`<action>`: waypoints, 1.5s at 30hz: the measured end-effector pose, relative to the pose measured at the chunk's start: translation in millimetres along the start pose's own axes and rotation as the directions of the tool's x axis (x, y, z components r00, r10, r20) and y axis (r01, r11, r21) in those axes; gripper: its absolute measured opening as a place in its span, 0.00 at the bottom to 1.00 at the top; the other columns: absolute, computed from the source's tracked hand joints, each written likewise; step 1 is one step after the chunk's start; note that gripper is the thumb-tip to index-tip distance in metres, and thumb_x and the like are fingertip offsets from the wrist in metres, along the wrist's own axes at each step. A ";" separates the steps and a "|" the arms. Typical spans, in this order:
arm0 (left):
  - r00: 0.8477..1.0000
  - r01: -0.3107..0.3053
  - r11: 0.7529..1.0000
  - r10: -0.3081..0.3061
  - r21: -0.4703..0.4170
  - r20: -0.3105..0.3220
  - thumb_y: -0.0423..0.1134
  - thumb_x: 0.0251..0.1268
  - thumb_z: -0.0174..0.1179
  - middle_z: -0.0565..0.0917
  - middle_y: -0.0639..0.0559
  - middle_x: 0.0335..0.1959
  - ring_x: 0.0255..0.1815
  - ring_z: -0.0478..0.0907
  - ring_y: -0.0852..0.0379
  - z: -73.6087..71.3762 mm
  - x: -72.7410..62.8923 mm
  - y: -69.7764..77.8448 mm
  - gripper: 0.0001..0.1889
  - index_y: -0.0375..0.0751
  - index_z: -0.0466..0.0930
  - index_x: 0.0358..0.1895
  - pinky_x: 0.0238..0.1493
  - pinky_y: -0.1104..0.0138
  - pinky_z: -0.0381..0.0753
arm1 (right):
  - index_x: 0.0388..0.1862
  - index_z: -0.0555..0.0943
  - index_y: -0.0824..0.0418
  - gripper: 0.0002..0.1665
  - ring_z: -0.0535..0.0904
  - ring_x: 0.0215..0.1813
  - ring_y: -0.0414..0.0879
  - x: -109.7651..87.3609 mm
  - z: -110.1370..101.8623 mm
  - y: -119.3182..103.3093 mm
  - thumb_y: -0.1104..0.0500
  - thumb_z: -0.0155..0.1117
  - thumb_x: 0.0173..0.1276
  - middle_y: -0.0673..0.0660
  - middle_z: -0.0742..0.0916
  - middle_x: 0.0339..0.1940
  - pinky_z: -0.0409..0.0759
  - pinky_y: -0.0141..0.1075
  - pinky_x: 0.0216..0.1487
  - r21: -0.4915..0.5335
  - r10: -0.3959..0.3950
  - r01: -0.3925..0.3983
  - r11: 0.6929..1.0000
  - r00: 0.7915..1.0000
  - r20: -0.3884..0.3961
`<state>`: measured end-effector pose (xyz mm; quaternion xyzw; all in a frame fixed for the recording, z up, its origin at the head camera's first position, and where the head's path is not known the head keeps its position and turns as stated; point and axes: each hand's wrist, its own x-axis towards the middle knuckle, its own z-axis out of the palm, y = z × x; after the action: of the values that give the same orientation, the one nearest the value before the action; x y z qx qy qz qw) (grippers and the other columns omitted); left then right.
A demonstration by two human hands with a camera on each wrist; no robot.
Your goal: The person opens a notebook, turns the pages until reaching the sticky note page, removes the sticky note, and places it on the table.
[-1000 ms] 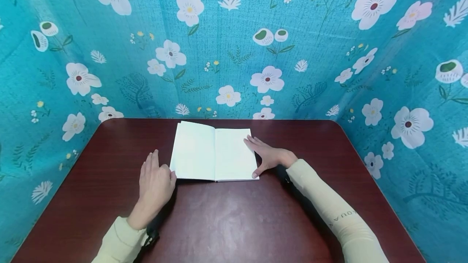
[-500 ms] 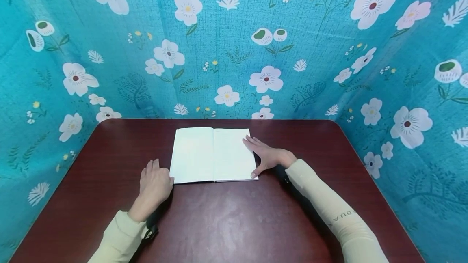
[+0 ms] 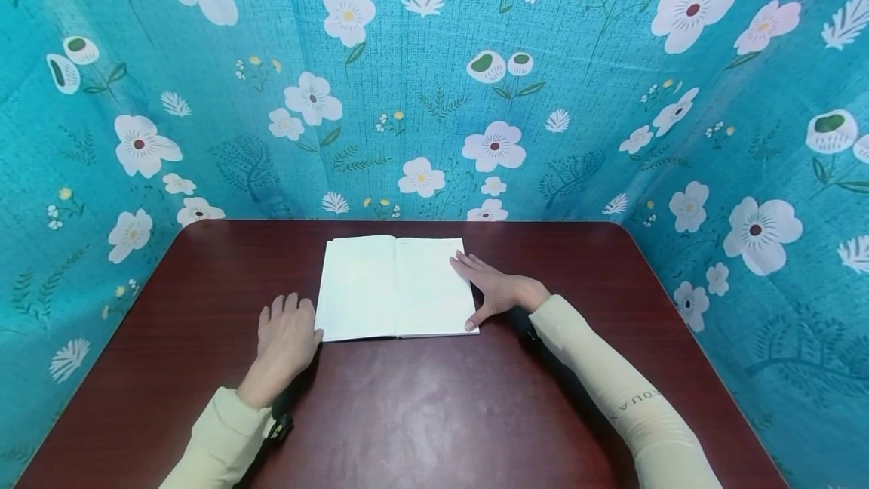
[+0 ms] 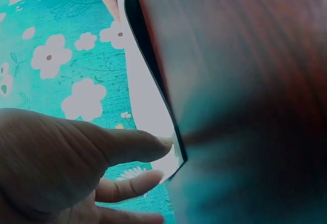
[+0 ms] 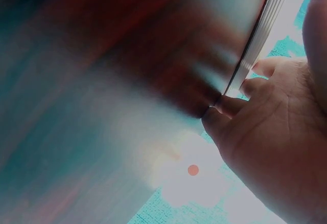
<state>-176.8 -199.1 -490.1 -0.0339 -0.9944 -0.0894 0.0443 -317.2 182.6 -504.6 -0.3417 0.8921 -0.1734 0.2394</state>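
Observation:
An open notebook (image 3: 358, 287) with blank-looking white pages lies on the dark red-brown table. My left hand (image 3: 287, 338) is at its left edge, fingers extended on the table and the thumb at the near left corner. In the left wrist view the left thumb (image 4: 138, 146) touches the corner of the notebook's white page (image 4: 145, 98), and a dark gap shows under the cover. My right hand (image 3: 497, 289) rests spread over the right page's outer edge, thumb at the near corner and fingers farther up. The page block (image 5: 260, 35) stands beside the right fingers in the right wrist view.
The table (image 3: 434, 413) has rounded far corners. A blue floral curtain (image 3: 434, 81) hangs behind it and along both sides. A dark strap (image 3: 278, 427) shows at the left sleeve's cuff.
The raised left page has come down flat. My left hand has lowered toward the near left corner, and its fingers have spread slightly. The right hand has stayed in place.

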 end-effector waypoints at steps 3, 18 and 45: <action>0.996 -0.089 0.996 0.089 -0.006 0.016 0.30 0.58 0.67 0.69 0.27 0.71 0.72 0.63 0.26 1.1 6.7 1.9 0.26 0.27 0.75 0.61 0.66 0.32 0.64 | 0.85 0.38 0.58 0.81 0.32 0.85 0.61 -0.5 -0.3 -0.3 0.34 0.81 0.49 0.59 0.40 0.86 0.46 0.59 0.81 -0.002 0.000 0.000 1.000 1.000 0.001; 0.945 -0.307 0.946 0.291 0.104 0.147 0.48 0.77 0.55 0.82 0.34 0.47 0.42 0.83 0.39 4.7 50.7 50.6 0.28 0.44 0.69 0.75 0.48 0.43 0.81 | 0.85 0.39 0.59 0.81 0.33 0.85 0.62 -2.7 0.5 -0.9 0.34 0.81 0.49 0.60 0.41 0.86 0.47 0.61 0.80 0.006 -0.007 0.007 1.000 1.000 -0.009; 0.844 -0.346 0.913 0.403 -0.214 0.355 0.49 0.82 0.47 0.49 0.36 0.83 0.82 0.47 0.32 25.9 78.2 57.5 0.36 0.32 0.50 0.81 0.74 0.34 0.55 | 0.85 0.38 0.58 0.81 0.32 0.85 0.61 -0.3 -0.6 2.1 0.33 0.81 0.49 0.60 0.40 0.86 0.47 0.59 0.81 0.008 -0.014 0.014 1.000 1.000 0.002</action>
<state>-252.3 -133.3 -498.1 -0.2478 -0.9481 -0.1410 -0.1412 -318.4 184.3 -505.1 -0.3470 0.8888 -0.1782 0.2406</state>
